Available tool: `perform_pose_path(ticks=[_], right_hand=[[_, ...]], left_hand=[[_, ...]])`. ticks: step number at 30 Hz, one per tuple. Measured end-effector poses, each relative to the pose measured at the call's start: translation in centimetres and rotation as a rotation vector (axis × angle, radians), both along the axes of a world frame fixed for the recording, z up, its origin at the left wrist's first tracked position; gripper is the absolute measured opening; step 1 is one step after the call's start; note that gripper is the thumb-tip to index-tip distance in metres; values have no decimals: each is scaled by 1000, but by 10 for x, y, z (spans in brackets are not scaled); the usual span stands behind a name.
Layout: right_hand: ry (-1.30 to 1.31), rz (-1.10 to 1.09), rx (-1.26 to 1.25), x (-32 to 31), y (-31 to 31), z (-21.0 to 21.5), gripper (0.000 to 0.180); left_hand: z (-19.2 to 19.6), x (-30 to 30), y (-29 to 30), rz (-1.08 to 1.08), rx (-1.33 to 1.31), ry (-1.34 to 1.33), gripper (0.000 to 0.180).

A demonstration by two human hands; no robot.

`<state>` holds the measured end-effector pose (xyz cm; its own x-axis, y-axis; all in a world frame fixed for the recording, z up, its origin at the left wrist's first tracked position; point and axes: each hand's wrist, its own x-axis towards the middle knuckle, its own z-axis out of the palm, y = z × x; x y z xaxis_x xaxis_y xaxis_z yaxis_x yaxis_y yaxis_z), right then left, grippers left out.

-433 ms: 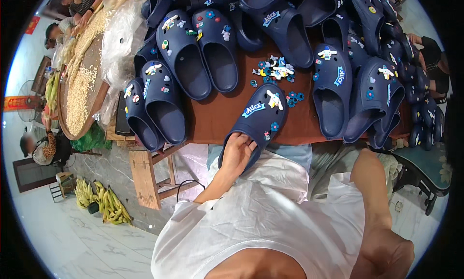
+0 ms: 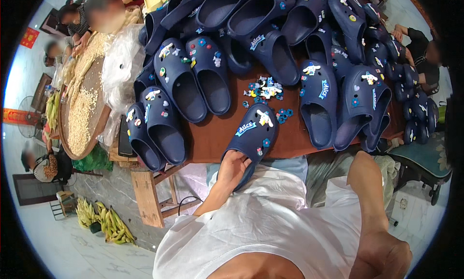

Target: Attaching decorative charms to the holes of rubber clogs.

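Observation:
My left hand grips a navy clog at its open heel end, with the fingers tucked inside the opening. The clog rests at the table's near edge, toe pointing away, and carries a white character charm, a blue banner charm and a blue flower charm. Just beyond its toe lies a pile of loose charms, and a few blue flower charms lie to its right. My right arm is bent at the right, but its hand is out of sight.
Decorated navy clogs crowd the brown-covered table left, right and behind. A clear plastic bag and a round tray of pale kernels stand at the left. A wooden stool, bananas and other people are around.
The view has tilted, so the table and clogs sit lower in the picture. A person's head now shows at the upper left. My left hand keeps its hold on the clog.

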<state>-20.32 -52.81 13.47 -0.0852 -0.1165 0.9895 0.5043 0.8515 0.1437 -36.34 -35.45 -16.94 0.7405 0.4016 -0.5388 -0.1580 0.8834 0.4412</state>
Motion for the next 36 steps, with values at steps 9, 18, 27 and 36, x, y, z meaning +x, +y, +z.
perform_pose_path(ticks=[9, 18, 27, 36], right_hand=[[-90, -158, 171, 22, 12, 13, 13], [-76, -179, 146, 41, 29, 20, 22], [-46, -32, 140, 57, 33, 30, 37], [-18, 6, 176, 72, 42, 29, 46]], left_hand=[[13, 6, 8, 44, -105, 2, 37], [55, 43, 38, -32, -90, -154, 34], [103, 163, 55, -117, -4, -285, 29], [111, 314, 63, -264, 80, -481, 26]])
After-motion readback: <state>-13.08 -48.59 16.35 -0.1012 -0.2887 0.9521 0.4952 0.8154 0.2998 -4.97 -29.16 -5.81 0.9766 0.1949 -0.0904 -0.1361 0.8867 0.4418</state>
